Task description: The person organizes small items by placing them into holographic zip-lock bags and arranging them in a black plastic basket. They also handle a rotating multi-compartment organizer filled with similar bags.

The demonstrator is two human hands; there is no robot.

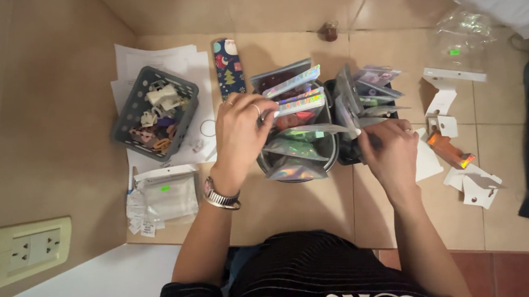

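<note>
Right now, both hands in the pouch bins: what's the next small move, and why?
Probably lift one shiny pouch clear with the left hand, whose fingers already rest on the upright pouches packed in the round grey bin. The right hand sits at the gap beside the black bin and seems to pinch something there, so it can steady the rest. What it holds is too small to tell.

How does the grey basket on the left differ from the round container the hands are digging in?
The grey basket is rectangular with slotted walls; the round container is smooth-walled. The basket holds small loose pieces in pale and orange tones; the container is crammed with shiny holographic pouches standing on edge. The basket sits untouched on papers; the left hand and right hand work at the container. Both stand on the tiled surface.
</note>
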